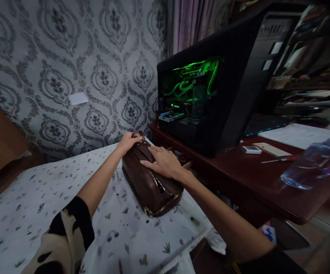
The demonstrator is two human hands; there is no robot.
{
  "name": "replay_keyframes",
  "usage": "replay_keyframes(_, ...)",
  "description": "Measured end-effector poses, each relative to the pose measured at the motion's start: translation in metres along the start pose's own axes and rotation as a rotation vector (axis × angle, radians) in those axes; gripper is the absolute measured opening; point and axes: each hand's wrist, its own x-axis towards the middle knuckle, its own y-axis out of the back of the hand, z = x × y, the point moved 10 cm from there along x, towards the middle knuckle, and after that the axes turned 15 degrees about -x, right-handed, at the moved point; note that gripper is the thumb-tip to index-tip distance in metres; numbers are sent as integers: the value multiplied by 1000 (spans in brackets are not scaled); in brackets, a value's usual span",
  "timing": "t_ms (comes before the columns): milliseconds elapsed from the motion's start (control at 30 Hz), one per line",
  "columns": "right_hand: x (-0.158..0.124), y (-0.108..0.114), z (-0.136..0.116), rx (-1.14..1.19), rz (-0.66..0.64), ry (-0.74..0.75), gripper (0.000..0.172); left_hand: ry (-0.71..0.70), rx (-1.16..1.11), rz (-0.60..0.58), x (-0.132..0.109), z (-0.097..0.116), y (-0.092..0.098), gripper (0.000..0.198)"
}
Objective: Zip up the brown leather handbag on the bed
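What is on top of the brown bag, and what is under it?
The right hand lies flat on the brown bag; the left hand curls over its far end. Under it is the printed bedsheet. The bag's inside is hidden.

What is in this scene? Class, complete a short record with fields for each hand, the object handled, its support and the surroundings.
Left hand: fingers curled over the far end of the brown bag
Right hand: laid flat on the bag's top, beside the zip
Support: white patterned sheet
Right of the bag: dark wooden desk with a green-lit computer case and a clear bottle
Behind: patterned wallpaper
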Motion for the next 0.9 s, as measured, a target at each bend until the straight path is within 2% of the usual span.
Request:
replay_keyframes(233, -1, 1, -3, -21, 0, 16, 60, -4, 99, 22, -4, 7, -4, 25)
replay_keyframes(367, -2, 2, -3, -11, -16, 19, 62, -27, 142, -14, -12, 13, -13, 27)
replay_keyframes(467, -2, 3, -3, -5, -21, 11, 62, -47, 197, -36, -15, 18, -11, 26)
replay_keyframes(633, -8, 7, -3, -21, 36, 9, 60, -78, 361, 9, -18, 28, 14, 17)
replay_keyframes(767, -18, 5, -9, 9, 25, 61, 48, -55, 465, 77, -26, 29, 40, 25)
replay_keyframes(900, -22, 3, -11, 23, 32, 70, 47, -3, 491, 90, -31, 21, 50, 29)
